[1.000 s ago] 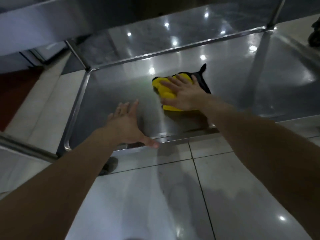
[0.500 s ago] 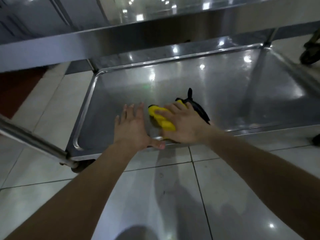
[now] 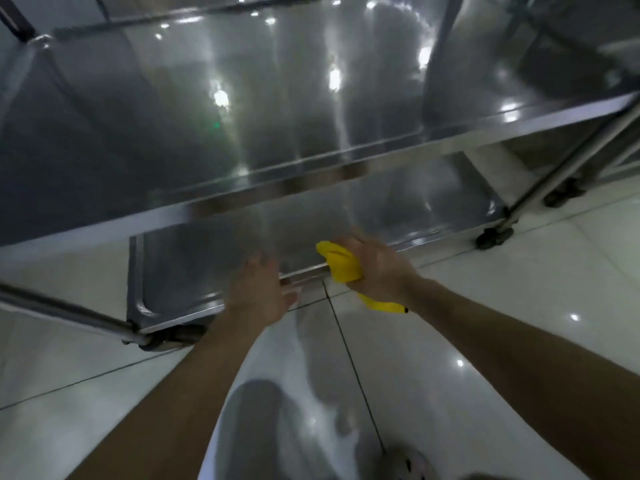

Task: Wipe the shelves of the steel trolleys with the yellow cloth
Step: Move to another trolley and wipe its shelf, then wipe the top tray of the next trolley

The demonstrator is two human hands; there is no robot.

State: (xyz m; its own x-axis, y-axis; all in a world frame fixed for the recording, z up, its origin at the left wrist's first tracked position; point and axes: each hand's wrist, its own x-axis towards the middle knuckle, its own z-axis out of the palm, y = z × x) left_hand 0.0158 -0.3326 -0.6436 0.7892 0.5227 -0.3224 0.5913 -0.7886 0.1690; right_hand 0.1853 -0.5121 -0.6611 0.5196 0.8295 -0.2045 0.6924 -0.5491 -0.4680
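My right hand (image 3: 375,266) grips the bunched yellow cloth (image 3: 341,268) at the front rim of the steel trolley's bottom shelf (image 3: 207,258); one end of the cloth hangs below my wrist. My left hand (image 3: 261,289) is spread flat with straight fingers over the same front rim, just left of the cloth. The upper shelf (image 3: 277,109) fills the top of the view and hides the back of the bottom shelf.
Glossy white floor tiles (image 3: 519,306) lie in front of the trolley. Its castor wheels (image 3: 493,235) and a slanted steel leg (image 3: 568,157) stand at the right; a steel tube (image 3: 65,311) runs along the left. My knee and shoe show at the bottom.
My right hand drew the cloth back from the middle of the bottom shelf to its front rim and closed around it. The view rose, bringing the upper shelf into sight.
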